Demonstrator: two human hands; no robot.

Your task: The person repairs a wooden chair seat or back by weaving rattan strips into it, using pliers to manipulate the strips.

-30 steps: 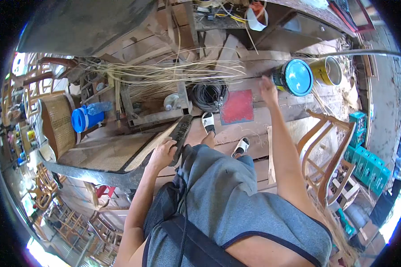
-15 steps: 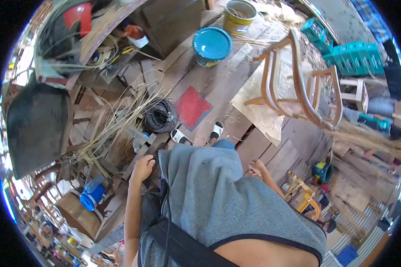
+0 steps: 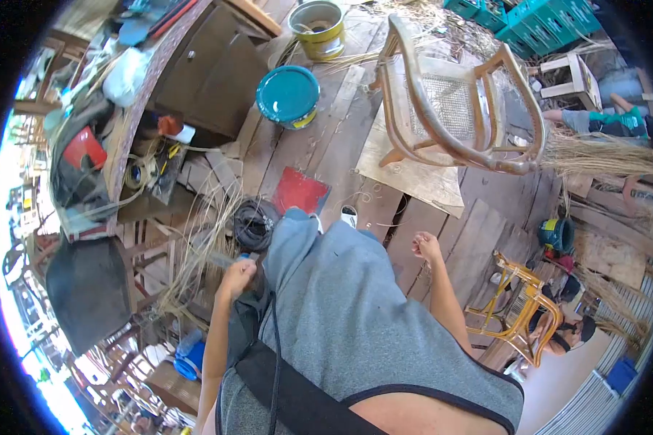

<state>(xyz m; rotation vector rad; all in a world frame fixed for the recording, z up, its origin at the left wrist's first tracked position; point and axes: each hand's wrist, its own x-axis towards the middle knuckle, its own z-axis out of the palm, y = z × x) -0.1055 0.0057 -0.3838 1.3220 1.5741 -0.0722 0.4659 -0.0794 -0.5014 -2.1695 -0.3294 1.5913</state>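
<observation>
Person stands on the plank floor (image 3: 479, 217) in a grey garment, one sandal (image 3: 349, 215) just showing past the hem.

Left hand (image 3: 238, 275) is at hip level against the garment. Its fingers (image 3: 244, 269) are balled into a tight fist; can't tell if anything is inside. The coil of black cord (image 3: 252, 223) lies on the floor just ahead of that fist, near but not touching. Loose rattan strands (image 3: 196, 232) fan out on the outer side of the left hand, spreading over the floor beside the coil. A small blue bit sits between fist and coil, too small to identify.

Right hand (image 3: 426, 246) hangs free over bare planks on the other side of the body. Its fingers (image 3: 420, 251) are half curled, nothing seen in them, and I can't tell if they are fully closed. It is well apart from the coil.

A red mat (image 3: 300, 192) lies just beyond the coil. A teal-lidded can (image 3: 288, 94) is further out, with a yellow bucket (image 3: 317, 29) past it.

A plywood sheet (image 3: 413, 177) is ahead of the right hand, with a cane-seat chair (image 3: 457, 109) on it, tilted. A dark cabinet (image 3: 210, 69) is beside the can. A small yellow chair (image 3: 519, 308) is off to the right and a blue jug (image 3: 190, 360) sits behind the left arm.
</observation>
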